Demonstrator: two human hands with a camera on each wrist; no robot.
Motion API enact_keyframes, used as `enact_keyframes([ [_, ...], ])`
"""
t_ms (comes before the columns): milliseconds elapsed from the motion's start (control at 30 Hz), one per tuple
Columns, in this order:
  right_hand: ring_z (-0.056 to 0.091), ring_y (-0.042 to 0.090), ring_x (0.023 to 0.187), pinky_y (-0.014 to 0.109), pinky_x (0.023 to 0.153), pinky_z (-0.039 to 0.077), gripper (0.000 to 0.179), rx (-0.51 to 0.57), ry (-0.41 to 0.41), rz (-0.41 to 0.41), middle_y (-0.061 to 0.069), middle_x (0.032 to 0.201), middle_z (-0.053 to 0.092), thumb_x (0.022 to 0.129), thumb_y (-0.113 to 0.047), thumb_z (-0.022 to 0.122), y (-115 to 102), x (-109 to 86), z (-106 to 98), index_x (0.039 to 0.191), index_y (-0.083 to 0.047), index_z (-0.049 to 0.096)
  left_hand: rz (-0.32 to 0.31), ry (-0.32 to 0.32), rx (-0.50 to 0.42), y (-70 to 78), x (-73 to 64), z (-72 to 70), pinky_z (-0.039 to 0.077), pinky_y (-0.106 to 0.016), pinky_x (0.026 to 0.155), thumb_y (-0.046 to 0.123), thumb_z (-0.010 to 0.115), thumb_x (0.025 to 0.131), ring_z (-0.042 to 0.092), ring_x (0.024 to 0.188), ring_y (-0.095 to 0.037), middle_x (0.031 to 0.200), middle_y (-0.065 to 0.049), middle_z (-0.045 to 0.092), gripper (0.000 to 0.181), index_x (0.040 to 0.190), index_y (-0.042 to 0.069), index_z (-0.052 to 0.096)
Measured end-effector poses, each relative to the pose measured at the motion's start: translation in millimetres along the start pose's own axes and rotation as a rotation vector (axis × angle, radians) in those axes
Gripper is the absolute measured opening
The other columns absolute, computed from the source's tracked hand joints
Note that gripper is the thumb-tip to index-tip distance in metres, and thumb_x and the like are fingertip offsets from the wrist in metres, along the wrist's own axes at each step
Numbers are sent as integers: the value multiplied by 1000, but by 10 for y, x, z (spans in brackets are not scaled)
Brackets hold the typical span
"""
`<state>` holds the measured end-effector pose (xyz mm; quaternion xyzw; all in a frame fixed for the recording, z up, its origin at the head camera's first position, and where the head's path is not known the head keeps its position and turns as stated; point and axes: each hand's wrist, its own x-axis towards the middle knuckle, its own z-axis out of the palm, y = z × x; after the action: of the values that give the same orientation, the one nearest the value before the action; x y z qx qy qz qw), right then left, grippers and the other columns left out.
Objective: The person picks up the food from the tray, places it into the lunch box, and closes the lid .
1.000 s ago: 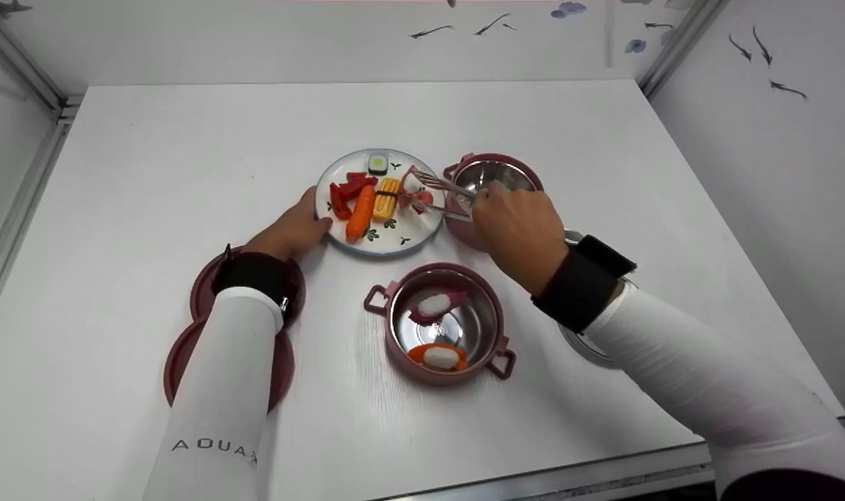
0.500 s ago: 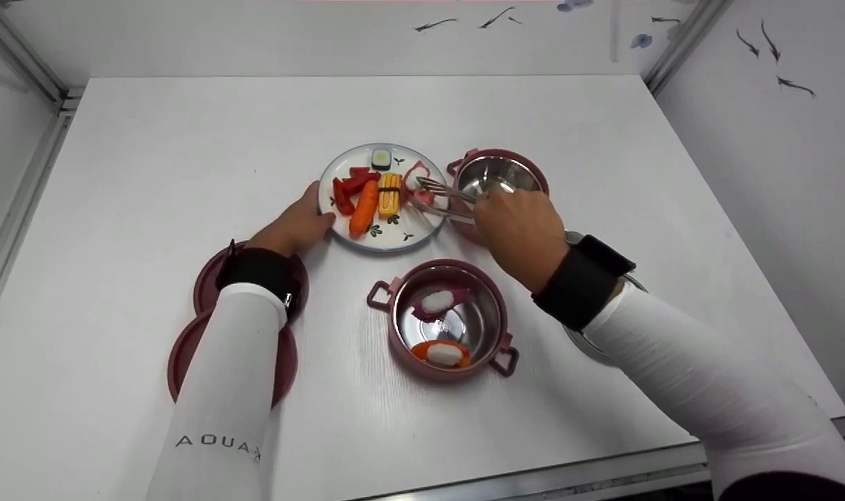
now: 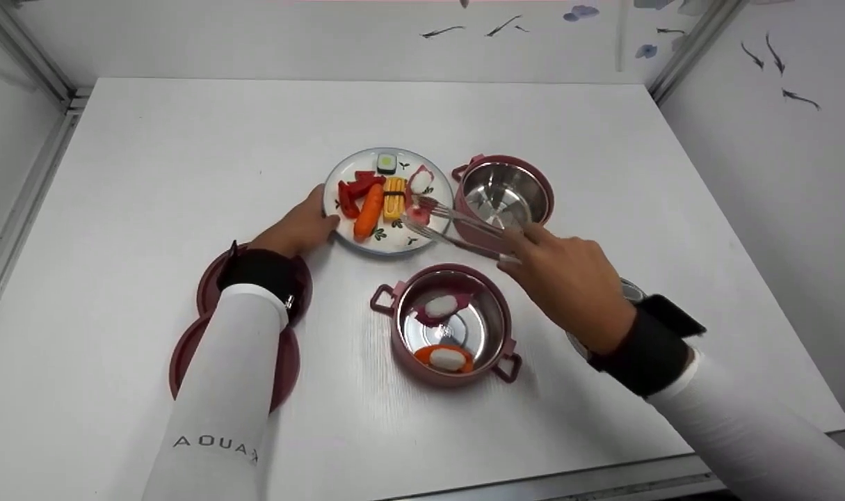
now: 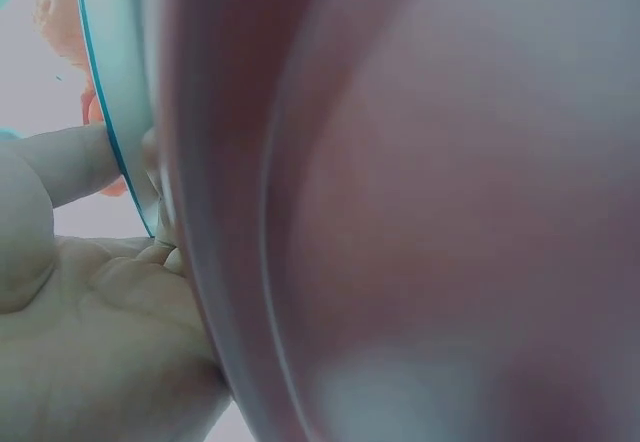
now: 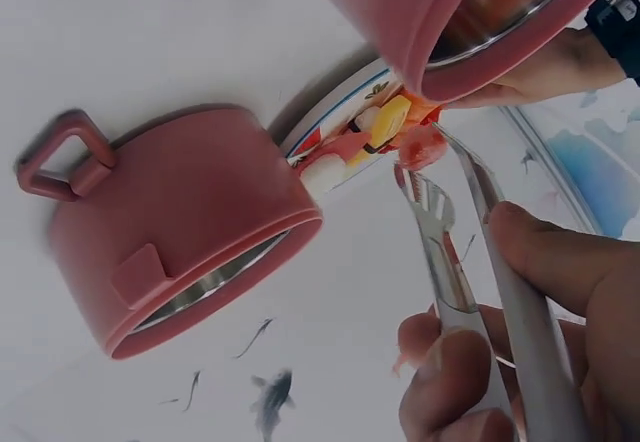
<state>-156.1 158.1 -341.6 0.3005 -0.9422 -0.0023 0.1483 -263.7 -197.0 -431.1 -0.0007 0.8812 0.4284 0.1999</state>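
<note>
My left hand (image 3: pixel 293 226) grips the left rim of a white plate (image 3: pixel 401 243), thumb on top. On it lie a cucumber roll (image 3: pixel 387 163), red pieces (image 3: pixel 348 198), an orange carrot-shaped piece (image 3: pixel 368 212), a yellow piece with a dark band (image 3: pixel 394 198) and a pink-and-white piece (image 3: pixel 421 181). My right hand (image 3: pixel 568 285) holds metal tongs (image 3: pixel 464 247). The tong tips stand apart on either side of a pinkish-red piece (image 5: pixel 422 147) at the plate's right side. In the left wrist view the thumb (image 4: pixel 70 162) overlaps the rim.
A pink pot (image 3: pixel 544 202) stands right of the plate. A nearer pot (image 3: pixel 450 379) holds two white-topped pieces, one maroon (image 3: pixel 425 316), one orange (image 3: pixel 422 355). Dark-red round lids (image 3: pixel 186 355) lie under the left forearm. A round rim (image 3: pixel 631 289) shows behind the right wrist.
My right hand has moved down and right, and the tong tips went from the pink-and-white piece to the pinkish-red one nearer me. The left hand stays on the plate.
</note>
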Motion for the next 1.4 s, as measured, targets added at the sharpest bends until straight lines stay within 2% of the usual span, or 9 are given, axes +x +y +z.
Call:
enact_keyframes([
  [167,59,18,54,34,46,49,44,47,154,-82,9,96,70,88,-28,77,40,-431,-88,127,-9,68,7,9,13,34,3,17,11,-45,127,17,40,104,18,154,-30,166,-13,22,66,161,12,6],
  [300,60,13,56,28,44,46,51,93,210,-138,5,92,69,79,-25,84,71,-715,-168,126,-12,70,-13,-6,27,27,5,33,12,-46,127,17,39,104,18,154,-30,166,-13,22,66,161,12,6],
  [500,64,8,59,23,47,50,53,126,137,-139,1,90,72,74,-26,88,13,-963,-169,124,-16,71,-44,14,30,21,-4,16,12,-47,127,20,38,104,19,154,-29,166,-12,22,66,161,15,4],
  [667,61,3,56,18,46,45,55,142,109,-149,-2,91,72,73,-26,88,-34,-1081,-104,124,-18,70,-50,-18,28,-13,-4,86,12,-45,127,19,38,105,16,155,-29,167,-13,19,66,161,13,3],
  [900,59,3,54,17,44,40,54,133,121,-146,-4,90,72,72,-29,89,-39,-1041,-119,122,-20,71,-24,9,8,2,-16,51,11,-46,127,18,39,105,17,154,-30,166,-13,23,64,160,14,8],
  [1133,56,4,53,17,45,39,55,127,98,-117,-1,91,71,74,-31,88,1,-976,-139,124,-17,71,-8,5,12,23,-25,38,12,-46,127,16,39,103,18,154,-30,165,-14,23,64,160,12,8],
  [1267,55,7,52,20,46,41,55,120,112,-108,3,90,67,77,-30,86,61,-810,-92,126,-11,69,-18,2,14,37,-28,33,12,-47,127,18,39,104,19,154,-30,165,-13,24,65,160,14,8],
  [1400,61,16,57,30,49,50,53,145,76,-49,12,95,67,85,-32,80,111,-473,-31,129,-6,65,-37,-4,14,17,-34,17,11,-49,127,18,39,104,18,154,-32,165,-15,24,65,161,15,7],
])
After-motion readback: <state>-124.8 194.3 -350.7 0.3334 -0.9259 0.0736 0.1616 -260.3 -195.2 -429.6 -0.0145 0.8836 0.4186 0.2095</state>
